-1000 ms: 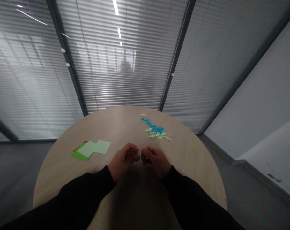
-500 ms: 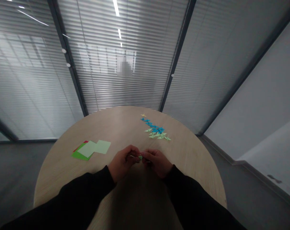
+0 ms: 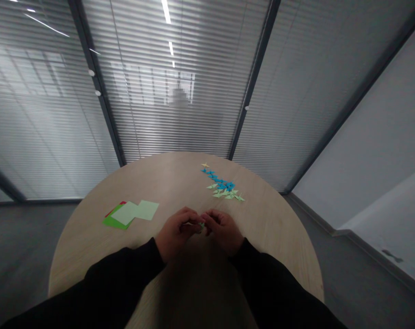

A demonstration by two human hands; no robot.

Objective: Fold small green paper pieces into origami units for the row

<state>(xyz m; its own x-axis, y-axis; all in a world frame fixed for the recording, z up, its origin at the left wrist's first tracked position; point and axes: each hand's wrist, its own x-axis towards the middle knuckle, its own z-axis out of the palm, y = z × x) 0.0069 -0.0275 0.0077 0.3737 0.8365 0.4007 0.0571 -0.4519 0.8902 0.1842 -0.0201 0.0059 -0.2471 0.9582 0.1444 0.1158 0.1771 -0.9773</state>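
Note:
A small piece of folded green paper (image 3: 202, 225) is pinched between my hands near the middle of the round table, mostly hidden by the fingers. My left hand (image 3: 178, 230) is closed on it from the left. From the right, the closed fingers of my right hand (image 3: 223, 230) meet it, thumb and fingertips pressed together. Beyond my right hand lie several pale green folded paper stars (image 3: 230, 194). A row of blue folded paper stars (image 3: 217, 178) runs away from them to one yellow paper star (image 3: 205, 165).
Left of my hands, pale green paper sheets (image 3: 147, 210) overlap a brighter green sheet (image 3: 114, 222) and a red sheet (image 3: 112, 211). The round wooden table (image 3: 279, 228) curves toward glass panels with blinds (image 3: 180, 123) at the back. A white wall stands to the right.
My right hand has shifted slightly left and turned, its fingers closer to my left fingertips. The green paper is a little more covered. Everything else lies as before.

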